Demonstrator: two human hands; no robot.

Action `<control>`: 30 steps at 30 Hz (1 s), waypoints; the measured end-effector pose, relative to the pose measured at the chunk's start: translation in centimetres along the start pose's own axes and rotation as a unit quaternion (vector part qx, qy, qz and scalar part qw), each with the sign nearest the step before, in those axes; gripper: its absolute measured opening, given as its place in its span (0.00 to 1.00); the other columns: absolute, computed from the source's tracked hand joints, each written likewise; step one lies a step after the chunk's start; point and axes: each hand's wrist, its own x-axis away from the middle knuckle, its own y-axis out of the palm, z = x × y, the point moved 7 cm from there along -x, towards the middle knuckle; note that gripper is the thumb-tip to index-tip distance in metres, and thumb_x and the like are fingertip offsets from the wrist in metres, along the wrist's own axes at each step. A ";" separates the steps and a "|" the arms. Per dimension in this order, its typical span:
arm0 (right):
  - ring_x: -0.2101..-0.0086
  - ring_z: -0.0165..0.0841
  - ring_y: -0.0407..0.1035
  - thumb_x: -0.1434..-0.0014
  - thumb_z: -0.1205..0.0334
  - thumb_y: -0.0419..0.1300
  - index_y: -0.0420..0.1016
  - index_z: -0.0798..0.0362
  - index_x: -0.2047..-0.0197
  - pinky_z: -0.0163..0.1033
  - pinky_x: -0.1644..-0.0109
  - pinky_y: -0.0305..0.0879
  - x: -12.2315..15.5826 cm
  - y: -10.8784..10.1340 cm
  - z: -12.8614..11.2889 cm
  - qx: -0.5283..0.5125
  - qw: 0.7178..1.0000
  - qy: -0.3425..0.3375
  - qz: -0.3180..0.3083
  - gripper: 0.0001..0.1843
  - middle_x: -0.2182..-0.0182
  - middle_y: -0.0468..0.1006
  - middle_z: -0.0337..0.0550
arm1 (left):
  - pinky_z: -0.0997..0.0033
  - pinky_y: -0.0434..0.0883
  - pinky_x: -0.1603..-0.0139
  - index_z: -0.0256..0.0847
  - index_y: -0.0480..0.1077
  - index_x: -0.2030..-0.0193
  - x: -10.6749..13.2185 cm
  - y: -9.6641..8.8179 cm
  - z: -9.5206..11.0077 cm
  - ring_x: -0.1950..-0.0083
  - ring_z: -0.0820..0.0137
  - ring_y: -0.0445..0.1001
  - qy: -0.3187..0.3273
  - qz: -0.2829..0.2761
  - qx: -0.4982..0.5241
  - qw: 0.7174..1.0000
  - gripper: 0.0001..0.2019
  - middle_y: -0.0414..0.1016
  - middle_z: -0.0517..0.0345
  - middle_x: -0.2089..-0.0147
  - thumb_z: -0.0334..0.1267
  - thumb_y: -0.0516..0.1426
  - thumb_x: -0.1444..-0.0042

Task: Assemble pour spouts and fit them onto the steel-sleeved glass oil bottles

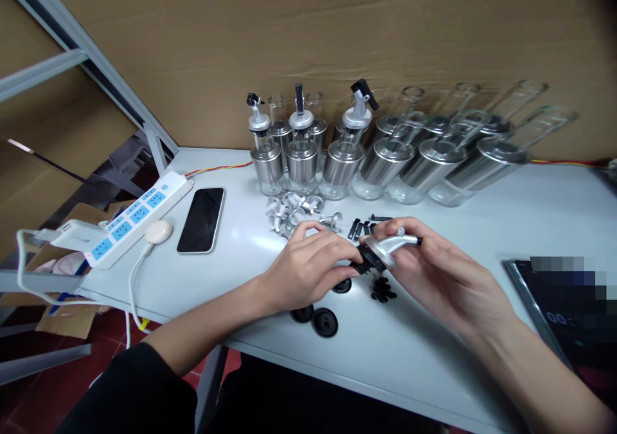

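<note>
Pourer spout: the silver pourer spout (398,246) is held in the air above the near part of the table (260,263), tilted, its tube pointing right and its black ribbed stopper (367,259) facing left.
Left hand: the left hand (308,263) pinches the stopper between thumb and fingers, palm down, its forearm slanting in from the lower left.
Right hand: the right hand (446,273) grips the silver part, fingers curled around its far side, wrist angled in from the lower right.
Slip risk: in my judgement, a push off the spout's axis could seat the stopper crooked or fold its ribs; a loose pinch could drop it among the similar black parts below.
Black parts: a star-shaped black piece (383,289) lies below the hands; black discs (325,323) lie near the table's front edge, where a sleeve or wrist might sweep one off.
Silver parts: loose silver spouts (296,212) lie beyond the left hand, small black levers (357,229) beside them.
Bottles: glass bottles with steel sleeves (342,161) stand behind, three topped with pourers.
Left side: a phone (201,220) and a power strip (139,218).
</note>
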 end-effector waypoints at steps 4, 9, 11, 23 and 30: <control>0.65 0.34 0.67 0.52 0.44 0.67 0.78 0.44 0.64 0.37 0.60 0.68 -0.1 -0.1 -0.1 0.027 0.999 -0.005 0.019 0.16 0.62 0.72 0.40 | 0.65 0.64 0.49 0.39 0.63 0.60 0.2 0.1 -0.1 0.64 0.74 0.76 0.000 0.003 -0.009 1.000 0.03 0.78 0.59 0.65 0.35 0.51 0.35; 0.63 0.37 0.69 0.53 0.43 0.67 0.76 0.43 0.64 0.42 0.56 0.70 -0.2 -0.1 -0.3 0.036 0.999 -0.014 0.028 0.17 0.62 0.74 0.40 | 0.64 0.64 0.49 0.38 0.63 0.59 0.3 -0.3 -0.2 0.64 0.73 0.76 0.004 0.041 -0.006 0.999 0.02 0.78 0.58 0.65 0.34 0.51 0.35; 0.64 0.37 0.70 0.53 0.43 0.67 0.76 0.43 0.64 0.42 0.57 0.70 -0.2 -0.1 -0.2 0.034 0.999 -0.012 0.026 0.16 0.62 0.75 0.40 | 0.64 0.64 0.50 0.38 0.63 0.59 0.3 -0.4 -0.3 0.64 0.72 0.75 0.002 0.047 -0.004 0.999 0.02 0.78 0.58 0.64 0.34 0.52 0.36; 0.64 0.39 0.72 0.54 0.43 0.68 0.79 0.42 0.65 0.42 0.61 0.72 -0.1 -0.2 -0.5 0.059 0.998 -0.026 0.010 0.16 0.64 0.76 0.42 | 0.64 0.65 0.50 0.39 0.63 0.59 0.2 -0.4 0.2 0.64 0.72 0.75 0.017 0.050 -0.003 0.999 0.02 0.77 0.57 0.65 0.35 0.52 0.35; 0.67 0.37 0.71 0.54 0.42 0.68 0.79 0.42 0.65 0.42 0.61 0.71 -0.2 -0.2 -0.3 0.056 0.998 -0.027 0.006 0.17 0.65 0.76 0.41 | 0.63 0.64 0.50 0.39 0.62 0.59 0.2 -0.3 0.1 0.65 0.73 0.74 0.015 0.042 0.001 0.999 0.03 0.77 0.58 0.65 0.35 0.51 0.35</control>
